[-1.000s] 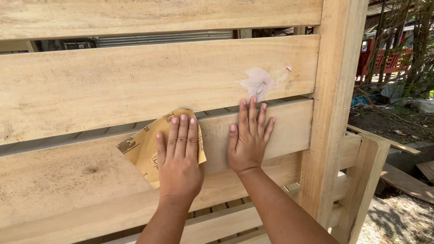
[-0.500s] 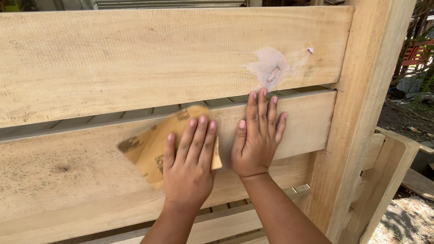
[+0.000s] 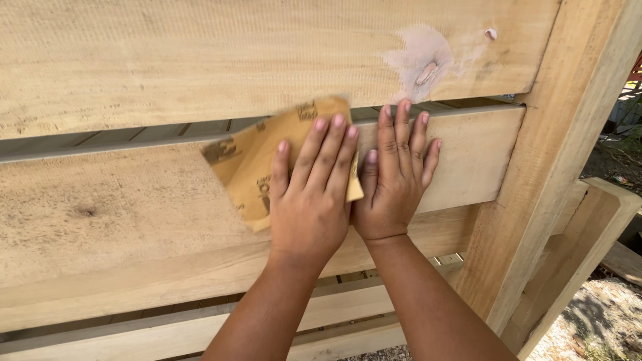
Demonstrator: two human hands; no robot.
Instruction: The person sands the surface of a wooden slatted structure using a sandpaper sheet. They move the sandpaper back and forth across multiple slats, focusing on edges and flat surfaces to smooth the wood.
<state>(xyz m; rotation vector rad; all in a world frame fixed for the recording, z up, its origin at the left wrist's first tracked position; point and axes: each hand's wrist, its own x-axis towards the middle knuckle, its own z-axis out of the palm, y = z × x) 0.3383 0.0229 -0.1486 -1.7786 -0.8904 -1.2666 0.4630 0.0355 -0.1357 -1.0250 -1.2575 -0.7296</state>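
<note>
left hand [image 3: 309,200] flat on sandpaper [image 3: 267,157] | right hand [image 3: 394,180] flat on plank [image 3: 468,160]

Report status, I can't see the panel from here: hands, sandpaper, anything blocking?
Left hand flat on sandpaper. Right hand flat on middle plank. Filler patch above; nothing blocking.

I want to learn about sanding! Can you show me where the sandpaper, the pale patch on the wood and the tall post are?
sandpaper [image 3: 257,160]: head view, on its bare tan back, left of the fingers.
pale patch [image 3: 418,57]: head view, on its middle, upper plank.
tall post [image 3: 555,134]: head view, on its front face.
</note>
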